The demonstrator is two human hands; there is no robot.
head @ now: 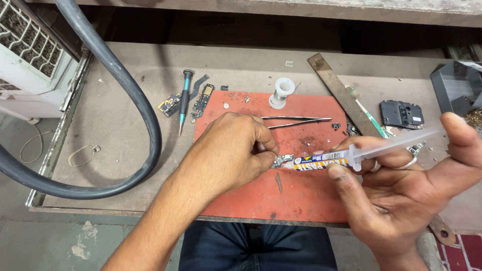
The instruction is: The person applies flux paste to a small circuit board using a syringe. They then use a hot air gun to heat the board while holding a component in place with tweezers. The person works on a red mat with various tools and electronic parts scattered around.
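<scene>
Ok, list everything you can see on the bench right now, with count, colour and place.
Paste syringe: one, clear with labelled barrel, held over the mat.
Small circuit board: one, dark, at the syringe tip.
Rubber work mat: one, red, bench centre.
Metal tweezers: one, silver, mat's far side.
Solder spool: one, white, mat's far edge.
Precision screwdriver: one, teal and black, left of mat.
Loose phone boards: a few, dark, by the screwdriver.
Thick hose: one, black, looping at left.
Flat metal bar: one, rusty, right of mat.
Phone camera frame: one, black, far right.
Left hand: pinching the board.
Right hand: holding the syringe.
</scene>
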